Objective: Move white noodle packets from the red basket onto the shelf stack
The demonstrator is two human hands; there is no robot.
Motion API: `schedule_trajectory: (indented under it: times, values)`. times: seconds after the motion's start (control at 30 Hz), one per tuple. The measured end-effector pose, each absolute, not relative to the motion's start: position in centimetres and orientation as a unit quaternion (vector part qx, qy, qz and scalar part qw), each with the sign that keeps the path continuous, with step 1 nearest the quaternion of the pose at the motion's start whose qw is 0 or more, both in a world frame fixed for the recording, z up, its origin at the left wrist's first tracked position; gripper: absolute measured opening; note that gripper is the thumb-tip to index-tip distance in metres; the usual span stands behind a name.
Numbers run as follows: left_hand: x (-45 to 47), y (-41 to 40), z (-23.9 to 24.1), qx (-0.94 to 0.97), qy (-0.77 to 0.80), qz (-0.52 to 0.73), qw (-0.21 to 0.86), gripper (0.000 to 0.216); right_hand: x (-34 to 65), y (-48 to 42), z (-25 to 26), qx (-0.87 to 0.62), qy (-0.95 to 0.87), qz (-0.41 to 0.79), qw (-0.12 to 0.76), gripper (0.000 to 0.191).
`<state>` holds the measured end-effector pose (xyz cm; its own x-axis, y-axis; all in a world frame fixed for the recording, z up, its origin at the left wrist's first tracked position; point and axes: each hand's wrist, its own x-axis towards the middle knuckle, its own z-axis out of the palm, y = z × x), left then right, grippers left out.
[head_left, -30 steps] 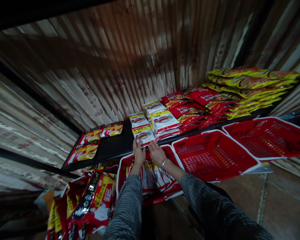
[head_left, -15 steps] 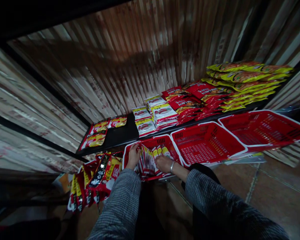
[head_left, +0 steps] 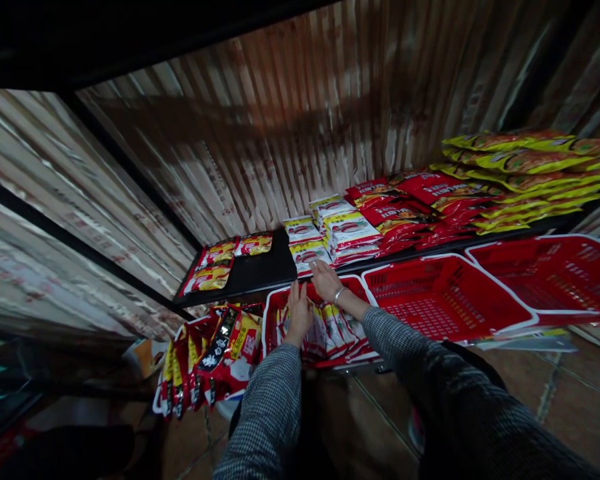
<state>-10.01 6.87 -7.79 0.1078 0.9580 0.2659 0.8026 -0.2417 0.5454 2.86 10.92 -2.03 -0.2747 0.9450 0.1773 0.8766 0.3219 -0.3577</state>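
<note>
My left hand (head_left: 299,313) is over the left red basket (head_left: 266,327), its fingers stretched toward the shelf and nothing visible in them. Several white, red and yellow packets (head_left: 333,330) stand packed in that basket. At the shelf's front edge, my right hand (head_left: 326,281) reaches forward with fingers extended. Its fingertips are at the lower end of a white packet with a red picture (head_left: 310,256), the front one of a short stack; whether they press on it is hard to tell. More packets of this kind (head_left: 350,230) lie stacked just to the right.
On the black shelf (head_left: 260,270) lie yellow-red packets (head_left: 214,277) at left, red bags (head_left: 400,217) and yellow bags (head_left: 530,163) at right. Two more red baskets (head_left: 430,300) stand alongside. Larger red bags (head_left: 230,347) fill a container at left.
My right hand has moved from the packets in the basket up to the shelf's front edge. My left hand has shifted off the basket's left rim over its packets. The view has shifted a little.
</note>
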Motion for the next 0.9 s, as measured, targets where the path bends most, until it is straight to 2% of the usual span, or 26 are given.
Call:
schedule_trajectory:
  times: [0.23,0.37,0.47,0.7,0.9]
  values:
    - [-8.8,10.4,-7.1,0.737,0.620,0.228,0.144,0.069,1.1,19.4,-2.0,-0.620,-0.770,0.052,0.140,0.060]
    - [-8.9,11.6,-6.9,0.729,0.627,0.226,0.157,0.067,0.9,23.9,-2.5,-0.646,-0.751,0.027,0.135,0.067]
    - [-8.8,11.9,-7.2,0.724,0.628,0.233,0.164,0.066,0.8,26.6,-2.7,-0.642,-0.753,0.012,0.143,0.063]
    - [-9.1,12.8,-7.5,0.729,0.625,0.224,0.168,0.068,0.3,30.0,-2.9,-0.610,-0.787,-0.004,0.097,0.065]
    - [-9.5,13.4,-7.6,0.734,0.619,0.231,0.160,0.061,-0.2,30.6,-2.4,-0.599,-0.797,0.012,0.080,0.058]
